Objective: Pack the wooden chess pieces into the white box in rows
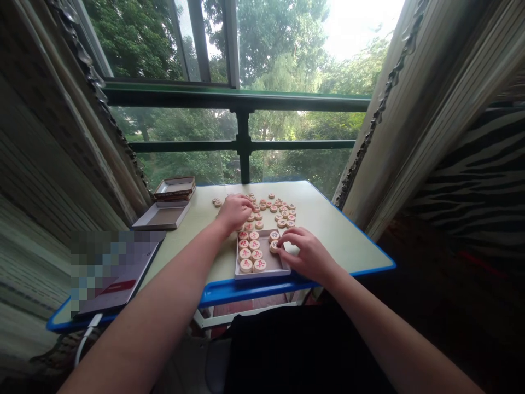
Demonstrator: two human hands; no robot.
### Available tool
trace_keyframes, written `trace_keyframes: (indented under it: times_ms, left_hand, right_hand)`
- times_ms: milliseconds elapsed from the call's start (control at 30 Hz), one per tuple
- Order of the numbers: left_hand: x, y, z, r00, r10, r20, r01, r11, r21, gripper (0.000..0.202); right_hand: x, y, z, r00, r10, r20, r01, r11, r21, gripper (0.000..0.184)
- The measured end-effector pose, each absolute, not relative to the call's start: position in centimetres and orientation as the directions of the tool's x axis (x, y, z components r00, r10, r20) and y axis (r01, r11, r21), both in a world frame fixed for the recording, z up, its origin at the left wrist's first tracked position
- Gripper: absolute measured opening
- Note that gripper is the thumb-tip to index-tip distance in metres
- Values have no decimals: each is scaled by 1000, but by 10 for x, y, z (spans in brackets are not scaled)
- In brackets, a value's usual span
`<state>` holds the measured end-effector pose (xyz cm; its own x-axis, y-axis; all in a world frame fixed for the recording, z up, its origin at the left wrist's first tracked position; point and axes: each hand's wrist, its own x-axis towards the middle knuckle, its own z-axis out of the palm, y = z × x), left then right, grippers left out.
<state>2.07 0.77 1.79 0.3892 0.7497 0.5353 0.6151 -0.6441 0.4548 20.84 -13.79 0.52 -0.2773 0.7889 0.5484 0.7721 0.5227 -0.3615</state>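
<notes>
A shallow cardboard box (262, 275) sits at the near edge of the table. Inside its left side, two columns of round Chinese chess pieces (257, 255) with red characters lie face up. At its right side is a piece with a dark character (274, 236). Just below that one, my right hand (305, 250) has thumb and fingers closed on another Chinese chess piece (274, 247). My left hand (235, 210) reaches over the loose pieces (285, 210) beyond the box. Its fingers are drawn together among them, and what the fingertips hold is hidden.
An open box lid (176, 214) and a stacked brown-edged box (175, 187) stand at the back left. A dark flat device (118, 276) with a white cable (86, 339) lies at the left edge. The table (336, 241) is blue-rimmed, below a window with green rails (287, 103).
</notes>
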Motion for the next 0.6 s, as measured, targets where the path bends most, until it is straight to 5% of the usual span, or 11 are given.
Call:
trace_keyframes:
  times_ms: [367,600]
  left_hand:
    - [14,17,13,436,759,483,625,-642,445,24]
    - [16,20,12,425,790,442,634,-609,477,41]
  right_hand:
    - [210,-140,10,-297,765,572,677,591,-439,10]
    - [206,-88,49,-332,823,460,654,553,-516,19]
